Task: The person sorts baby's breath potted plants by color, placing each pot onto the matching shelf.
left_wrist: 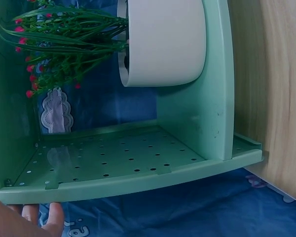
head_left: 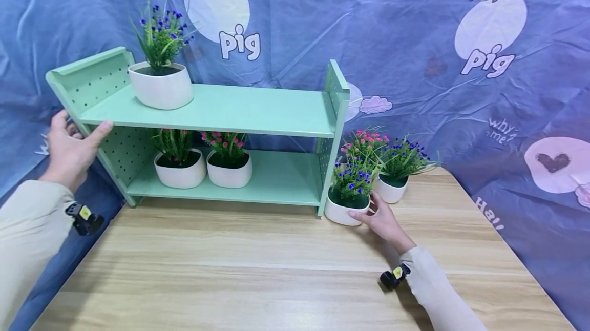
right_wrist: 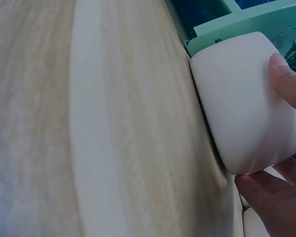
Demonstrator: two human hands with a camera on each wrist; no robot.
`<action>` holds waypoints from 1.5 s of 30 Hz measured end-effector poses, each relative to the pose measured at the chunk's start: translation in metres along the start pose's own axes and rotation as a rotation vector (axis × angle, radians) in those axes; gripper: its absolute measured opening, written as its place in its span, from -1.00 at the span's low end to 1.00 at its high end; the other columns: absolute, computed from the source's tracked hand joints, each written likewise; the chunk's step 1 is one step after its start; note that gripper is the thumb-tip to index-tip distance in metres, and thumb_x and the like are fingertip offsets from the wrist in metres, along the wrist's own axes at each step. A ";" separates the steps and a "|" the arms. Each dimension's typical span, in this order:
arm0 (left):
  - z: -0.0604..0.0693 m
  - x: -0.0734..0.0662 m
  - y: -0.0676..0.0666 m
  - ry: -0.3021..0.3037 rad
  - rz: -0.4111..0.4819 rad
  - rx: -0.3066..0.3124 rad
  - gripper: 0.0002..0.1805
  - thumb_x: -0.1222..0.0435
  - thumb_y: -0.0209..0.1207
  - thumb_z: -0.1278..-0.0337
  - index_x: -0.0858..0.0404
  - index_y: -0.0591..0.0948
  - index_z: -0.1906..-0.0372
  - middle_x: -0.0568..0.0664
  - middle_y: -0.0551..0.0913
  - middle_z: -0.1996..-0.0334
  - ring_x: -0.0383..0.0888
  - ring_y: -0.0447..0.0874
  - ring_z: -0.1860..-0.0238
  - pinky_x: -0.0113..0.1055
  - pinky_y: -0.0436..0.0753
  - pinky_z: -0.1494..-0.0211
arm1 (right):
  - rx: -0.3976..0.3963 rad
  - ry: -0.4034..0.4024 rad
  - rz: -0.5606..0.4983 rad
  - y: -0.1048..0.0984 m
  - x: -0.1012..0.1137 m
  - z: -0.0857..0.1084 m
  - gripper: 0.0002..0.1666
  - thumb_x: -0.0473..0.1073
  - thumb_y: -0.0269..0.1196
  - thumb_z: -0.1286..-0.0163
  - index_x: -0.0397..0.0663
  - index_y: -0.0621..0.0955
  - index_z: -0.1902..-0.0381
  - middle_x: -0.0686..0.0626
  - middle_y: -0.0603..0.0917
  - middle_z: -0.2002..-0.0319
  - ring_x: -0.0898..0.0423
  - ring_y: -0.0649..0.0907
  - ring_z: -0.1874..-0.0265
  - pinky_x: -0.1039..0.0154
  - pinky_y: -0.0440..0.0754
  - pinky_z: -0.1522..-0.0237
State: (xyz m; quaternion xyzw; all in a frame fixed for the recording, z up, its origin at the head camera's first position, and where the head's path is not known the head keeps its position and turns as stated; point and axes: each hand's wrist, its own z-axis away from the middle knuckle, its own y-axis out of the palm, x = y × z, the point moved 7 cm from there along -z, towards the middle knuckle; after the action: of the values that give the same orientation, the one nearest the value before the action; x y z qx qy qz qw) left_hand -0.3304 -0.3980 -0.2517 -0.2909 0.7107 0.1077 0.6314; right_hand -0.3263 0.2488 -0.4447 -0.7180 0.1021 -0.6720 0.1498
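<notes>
My left hand (head_left: 71,151) holds the left side panel of a mint-green two-tier shelf (head_left: 258,110), thumb across the front edge. Its fingers show outside the perforated panel in the left wrist view. With thumb and fingers, my right hand (head_left: 384,223) grips the white pot of a blue-flowered potted plant (head_left: 348,213), which stands on the table against the shelf's right end. The same white pot (right_wrist: 246,98) fills much of the right wrist view. A blue-flowered potted plant (head_left: 160,87) sits on the top tier. Two pink-flowered potted plants (head_left: 181,171) (head_left: 229,171) stand on the lower tier.
Behind the gripped pot are a pink-flowered plant (head_left: 366,141), its pot mostly hidden, and another blue-flowered potted plant (head_left: 392,190). The wooden table (head_left: 239,264) ends at a slanting right edge. Blue printed cloth (head_left: 299,23) hangs behind and at the sides.
</notes>
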 end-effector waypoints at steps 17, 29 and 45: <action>0.000 0.003 0.001 -0.018 -0.023 -0.002 -0.15 0.10 0.31 -0.09 -0.12 0.11 -0.43 -0.47 0.31 0.07 -0.44 0.27 0.01 -0.66 0.40 -0.07 | -0.062 -0.108 0.038 -0.022 0.028 0.024 0.00 -0.15 0.42 -0.17 -0.16 0.13 -0.44 -0.24 0.28 -0.36 -0.19 0.37 -0.28 -0.05 0.38 -0.30; 0.001 0.000 0.000 -0.007 -0.019 -0.013 -0.15 0.14 0.32 -0.08 -0.08 0.13 -0.43 -0.44 0.31 0.12 -0.46 0.28 0.12 -0.81 0.40 0.21 | -0.057 -0.210 0.086 -0.025 0.063 0.045 -0.01 -0.22 0.41 -0.17 -0.11 0.14 -0.45 -0.20 0.30 -0.36 -0.08 0.41 -0.27 0.42 0.49 -0.17; -0.001 0.001 0.000 0.011 -0.017 -0.002 -0.17 0.13 0.32 -0.08 -0.07 0.15 -0.42 -0.43 0.33 0.13 -0.47 0.30 0.14 -0.78 0.42 0.21 | -0.080 -0.259 0.186 -0.006 0.117 0.080 -0.17 -0.21 0.50 -0.04 -0.22 0.37 -0.24 -0.17 0.55 -0.11 0.45 0.50 -0.02 0.61 0.45 -0.08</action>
State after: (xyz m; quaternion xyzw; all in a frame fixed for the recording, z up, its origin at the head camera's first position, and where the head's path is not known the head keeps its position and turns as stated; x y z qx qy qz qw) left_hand -0.3311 -0.3988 -0.2529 -0.2982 0.7115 0.1015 0.6281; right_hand -0.2380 0.2200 -0.3373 -0.7913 0.1746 -0.5527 0.1945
